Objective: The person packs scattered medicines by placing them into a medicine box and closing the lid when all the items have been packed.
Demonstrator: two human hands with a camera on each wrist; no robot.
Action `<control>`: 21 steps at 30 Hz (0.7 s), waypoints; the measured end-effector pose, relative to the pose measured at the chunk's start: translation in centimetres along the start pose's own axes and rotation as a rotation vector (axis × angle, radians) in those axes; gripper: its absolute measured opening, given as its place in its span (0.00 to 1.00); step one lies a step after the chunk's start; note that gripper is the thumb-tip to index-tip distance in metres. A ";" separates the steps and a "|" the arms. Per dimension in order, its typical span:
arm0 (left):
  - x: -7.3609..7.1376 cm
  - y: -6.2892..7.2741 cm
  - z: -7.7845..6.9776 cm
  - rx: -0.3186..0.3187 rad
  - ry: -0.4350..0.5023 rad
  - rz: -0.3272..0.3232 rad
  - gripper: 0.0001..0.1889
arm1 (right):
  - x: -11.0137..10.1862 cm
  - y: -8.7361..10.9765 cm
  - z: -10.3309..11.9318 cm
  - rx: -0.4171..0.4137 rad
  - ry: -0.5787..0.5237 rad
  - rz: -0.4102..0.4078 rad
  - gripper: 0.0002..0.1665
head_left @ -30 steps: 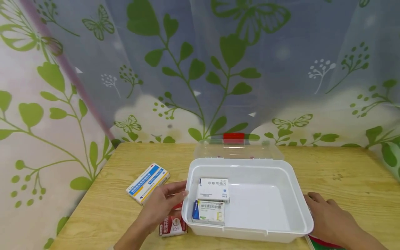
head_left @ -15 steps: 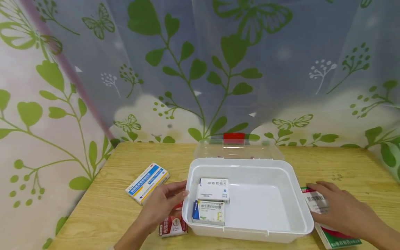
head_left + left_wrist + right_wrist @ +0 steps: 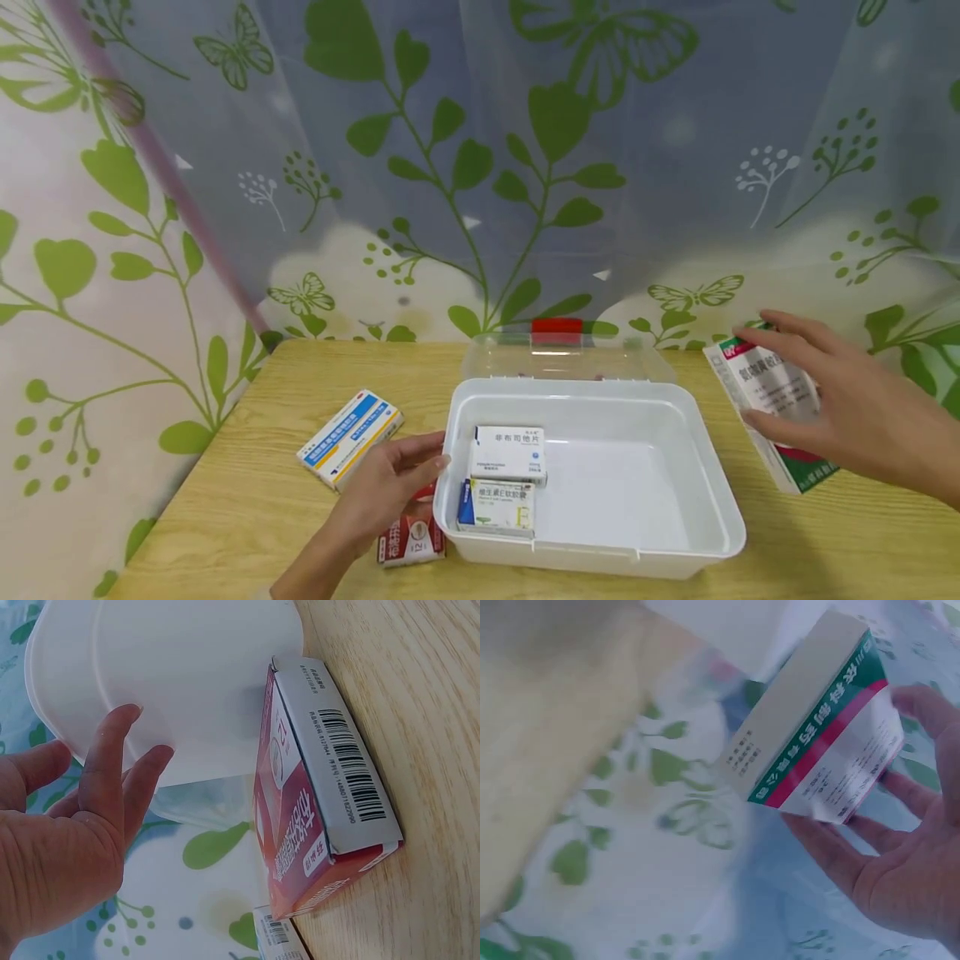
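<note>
My right hand [image 3: 847,400] holds a white, green and red medicine box [image 3: 776,392] up in the air, right of an open white plastic storage box [image 3: 600,562]. Thumb and fingers pinch the medicine box at its sides in the right wrist view. My left hand [image 3: 386,492] rests its loosely bent fingers against the storage box's outer left wall, thumb tip at the rim. Inside, along the left wall, lie a white medicine box [image 3: 510,454] and a vitamin E softgel box [image 3: 497,507]. A red medicine box [image 3: 292,802] lies beneath my left hand, close by the storage box.
A blue, white and yellow medicine box [image 3: 351,437] lies at an angle on the wooden table [image 3: 240,500], left of the storage box. The clear lid [image 3: 570,358] with its red latch [image 3: 557,331] is folded back toward the patterned curtain [image 3: 420,167].
My right hand has gripped the green and red medicine box and raised it from the table beside the storage box, up and away. The left hand stays at the storage box's wall.
</note>
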State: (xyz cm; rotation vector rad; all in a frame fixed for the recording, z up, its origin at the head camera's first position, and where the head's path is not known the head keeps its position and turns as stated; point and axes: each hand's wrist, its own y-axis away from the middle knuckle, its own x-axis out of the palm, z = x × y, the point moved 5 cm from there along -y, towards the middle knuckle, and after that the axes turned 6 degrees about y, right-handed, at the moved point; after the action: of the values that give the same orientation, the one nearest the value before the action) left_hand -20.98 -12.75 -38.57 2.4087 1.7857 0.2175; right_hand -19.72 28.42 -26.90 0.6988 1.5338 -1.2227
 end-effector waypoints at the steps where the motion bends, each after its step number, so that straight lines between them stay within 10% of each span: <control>1: 0.0 0.0 0.0 0.000 0.002 0.001 0.28 | -0.5 -0.5 0.5 -0.017 -0.014 -0.008 0.52; 21: -0.2 0.0 0.4 0.009 0.003 -0.015 0.28 | -1.4 -6.7 10.9 -0.404 -0.178 -0.113 0.46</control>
State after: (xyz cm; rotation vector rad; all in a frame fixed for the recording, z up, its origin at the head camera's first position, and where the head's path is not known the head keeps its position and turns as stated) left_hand -20.93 -12.91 -38.92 2.4017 1.8095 0.2120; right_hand -21.32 16.32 -22.94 0.2352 1.6194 -0.9835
